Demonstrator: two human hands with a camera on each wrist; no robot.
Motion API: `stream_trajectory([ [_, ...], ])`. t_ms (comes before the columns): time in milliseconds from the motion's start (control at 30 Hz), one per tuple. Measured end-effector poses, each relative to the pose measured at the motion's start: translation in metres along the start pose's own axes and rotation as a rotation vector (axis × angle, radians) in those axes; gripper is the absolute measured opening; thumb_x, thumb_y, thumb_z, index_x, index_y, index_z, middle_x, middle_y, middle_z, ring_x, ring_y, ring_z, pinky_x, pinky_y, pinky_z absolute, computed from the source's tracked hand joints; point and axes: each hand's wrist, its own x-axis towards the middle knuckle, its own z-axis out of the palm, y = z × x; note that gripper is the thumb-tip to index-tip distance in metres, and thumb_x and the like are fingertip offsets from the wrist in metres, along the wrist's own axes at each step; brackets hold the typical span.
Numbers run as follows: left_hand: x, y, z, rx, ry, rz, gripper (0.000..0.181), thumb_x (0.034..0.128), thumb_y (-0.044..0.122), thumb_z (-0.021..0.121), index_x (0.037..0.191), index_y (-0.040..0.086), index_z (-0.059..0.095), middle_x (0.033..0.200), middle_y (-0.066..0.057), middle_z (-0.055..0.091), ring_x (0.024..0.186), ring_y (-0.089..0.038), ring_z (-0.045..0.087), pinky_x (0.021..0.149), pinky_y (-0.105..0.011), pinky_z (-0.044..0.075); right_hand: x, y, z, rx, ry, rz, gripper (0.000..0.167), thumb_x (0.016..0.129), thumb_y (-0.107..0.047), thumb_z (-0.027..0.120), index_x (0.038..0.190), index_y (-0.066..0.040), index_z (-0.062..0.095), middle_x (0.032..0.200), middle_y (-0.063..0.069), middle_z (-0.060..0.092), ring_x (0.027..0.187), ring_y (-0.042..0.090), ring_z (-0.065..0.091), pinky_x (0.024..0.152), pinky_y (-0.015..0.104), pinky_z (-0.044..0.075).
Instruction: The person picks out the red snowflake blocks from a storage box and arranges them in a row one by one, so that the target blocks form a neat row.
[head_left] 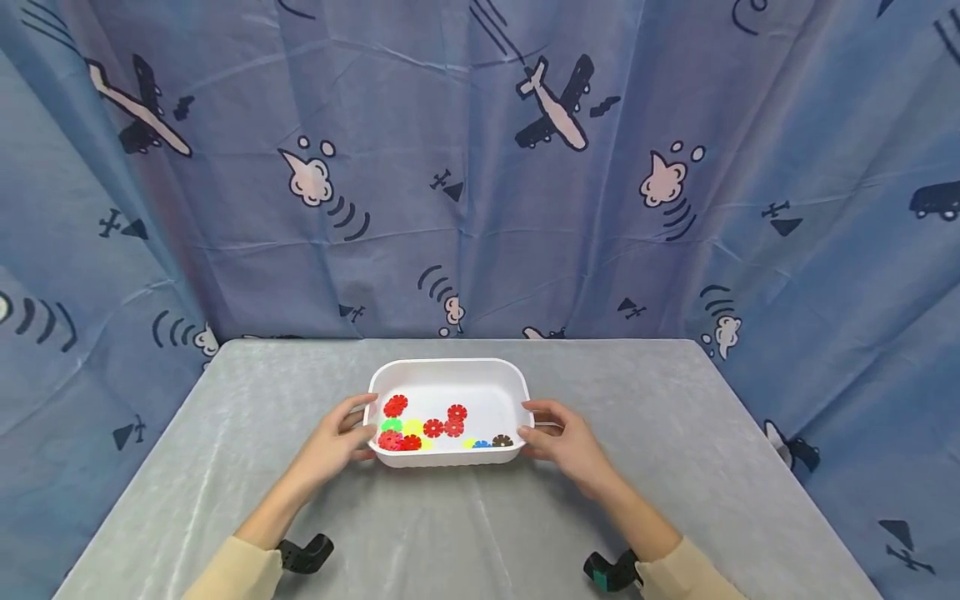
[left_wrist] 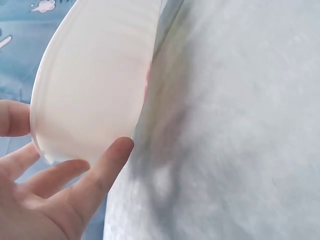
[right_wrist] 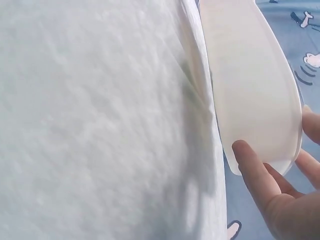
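A white plastic tray [head_left: 450,459] is held between both hands near the middle of the table. In it lie several small notched plastic discs: red discs [head_left: 433,428], a green disc [head_left: 392,426], a yellow disc [head_left: 413,427], a blue disc [head_left: 481,445] and a dark brown disc [head_left: 502,441]. Most are gathered along its near side and left end. My left hand [head_left: 335,443] grips the left end, fingers spread over rim and wall. At the right end, my right hand [head_left: 567,443] holds the tray likewise. Whether its base touches the table I cannot tell.
A pale grey cloth covers the table [head_left: 645,400]. Behind it and at both sides hangs a blue curtain [head_left: 390,275] printed with planes and clouds. Black devices sit on the left wrist [head_left: 306,554] and right wrist [head_left: 611,572].
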Motion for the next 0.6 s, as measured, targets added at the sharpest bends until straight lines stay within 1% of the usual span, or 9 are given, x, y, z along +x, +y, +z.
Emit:
stream_trajectory([
  [133, -0.004, -0.006, -0.006, -0.002, -0.004, -0.011, 0.053, 0.0999, 0.003, 0.056, 0.151, 0.003, 0.042, 0.15, -0.033, 0.042, 0.122, -0.042, 0.059, 0.083, -0.045, 0.06, -0.005, 0.003, 0.005, -0.031, -0.033, -0.014, 0.051, 0.094, -0.006, 0.073, 0.138, 0.008, 0.051, 0.129, 0.033, 0.053, 0.105, 0.033, 0.066, 0.085, 0.046, 0.06],
  [267, -0.009, -0.012, -0.01, -0.017, -0.018, -0.017, 0.052, 0.1007, 0.002, 0.054, 0.151, 0.002, 0.041, 0.15, -0.033, 0.042, 0.122, -0.042, 0.059, 0.084, -0.047, 0.06, -0.009, 0.005, 0.009, -0.078, -0.04, 0.001, 0.052, 0.094, -0.01, 0.074, 0.138, 0.006, 0.053, 0.128, 0.03, 0.054, 0.101, 0.026, 0.066, 0.084, 0.045, 0.06],
  [367, -0.012, -0.014, -0.012, -0.027, -0.034, -0.012, 0.052, 0.1006, 0.001, 0.054, 0.151, 0.0, 0.04, 0.149, -0.034, 0.042, 0.12, -0.042, 0.06, 0.084, -0.046, 0.06, -0.011, 0.007, 0.011, -0.096, -0.038, 0.016, 0.052, 0.093, -0.011, 0.075, 0.138, 0.005, 0.054, 0.127, 0.03, 0.055, 0.1, 0.025, 0.067, 0.083, 0.044, 0.061],
  [467, -0.014, -0.015, -0.012, -0.042, -0.046, -0.007, 0.053, 0.0999, 0.0, 0.054, 0.151, -0.002, 0.039, 0.149, -0.035, 0.041, 0.118, -0.041, 0.061, 0.083, -0.044, 0.06, -0.013, 0.008, 0.012, -0.089, -0.044, 0.021, 0.052, 0.092, -0.01, 0.075, 0.137, 0.006, 0.054, 0.126, 0.03, 0.055, 0.099, 0.025, 0.066, 0.082, 0.043, 0.061],
  [600, -0.016, -0.019, -0.012, -0.053, -0.052, -0.007, 0.053, 0.0996, -0.001, 0.054, 0.15, -0.002, 0.039, 0.149, -0.035, 0.041, 0.118, -0.041, 0.061, 0.082, -0.042, 0.061, -0.014, 0.011, 0.012, -0.078, -0.058, 0.018, 0.053, 0.092, -0.008, 0.075, 0.137, 0.007, 0.053, 0.126, 0.032, 0.054, 0.101, 0.027, 0.067, 0.081, 0.038, 0.061],
])
